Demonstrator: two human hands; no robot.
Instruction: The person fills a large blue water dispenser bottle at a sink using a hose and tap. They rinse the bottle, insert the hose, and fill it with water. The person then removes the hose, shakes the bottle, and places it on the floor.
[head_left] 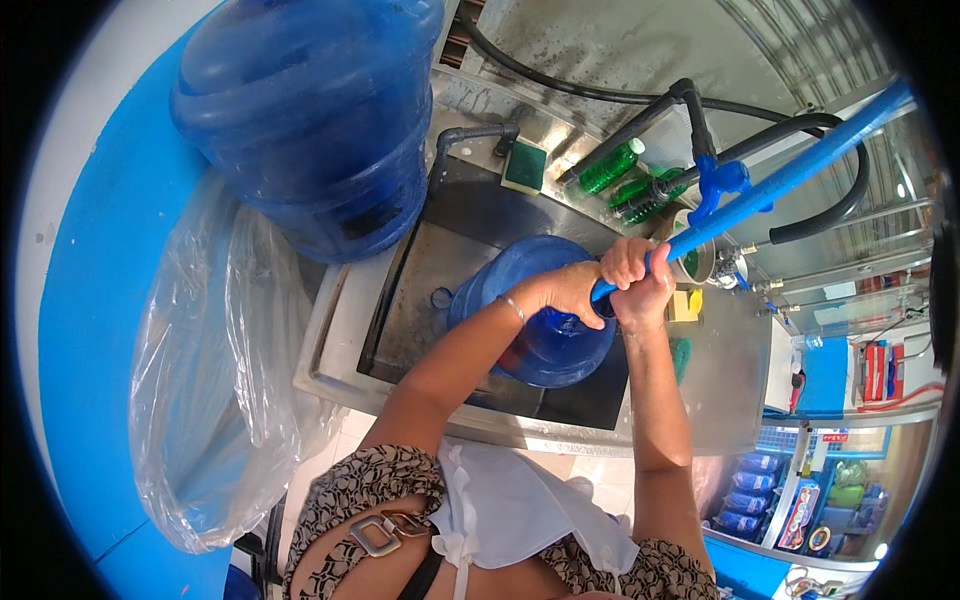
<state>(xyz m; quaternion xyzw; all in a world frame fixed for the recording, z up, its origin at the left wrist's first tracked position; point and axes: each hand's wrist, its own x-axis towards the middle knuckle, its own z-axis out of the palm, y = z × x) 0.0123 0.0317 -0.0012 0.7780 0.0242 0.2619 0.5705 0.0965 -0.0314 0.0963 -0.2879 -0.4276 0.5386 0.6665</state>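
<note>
Both hands are together over a clear blue water jug [560, 355] in the metal sink, its rounded shoulder toward me. My right hand [642, 280] is closed around a long blue pole [790, 175] that slants up to the upper right. Against it, lower on the pole and right at the jug's neck, my left hand [572, 292] is closed too. Its fingers cover the pole's lower end and most of the neck, so whether the pole passes inside the jug is hidden.
A larger-looking blue jug [320, 130] stands at the upper left, beside a clear plastic bag [220, 380]. Behind the sink [420, 270] lie a green-and-yellow sponge [524, 167], green bottles [610, 168] and a black pipe with a blue valve [722, 182]. Shelves with packages [752, 490] stand right.
</note>
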